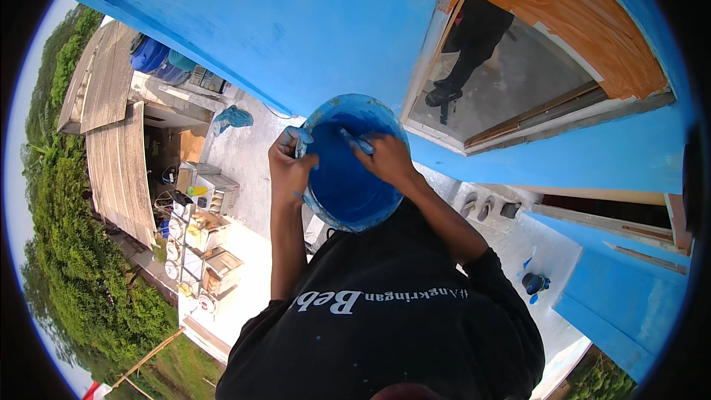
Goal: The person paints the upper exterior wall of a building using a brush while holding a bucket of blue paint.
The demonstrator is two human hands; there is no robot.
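My left hand (290,164) grips the rim of the blue paint bucket (348,170), held at my chest beside the blue wall (296,22). My right hand (386,157) is closed on a brush (355,141) inside, loading paint, I judge; next needs lifting it out dripless.

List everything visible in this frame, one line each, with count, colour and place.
bucket: 1, blue, paint inside, centre, held up against the wall
brush: 1, blue-smeared, inside the bucket's upper rim
wall: 1, blue, across the top
window: 1, orange area above it, upper right, a dark reflection in the pane
small can: 1, blue, on the ledge at lower right
barrels: count unclear, blue, far below at upper left
roofs: 2, grey corrugated, left
trees: many, green, left edge
shirt: 1, black, bottom centre
left hand: 1, paint-stained, grips the bucket's left rim
right hand: 1, on the brush in the bucket
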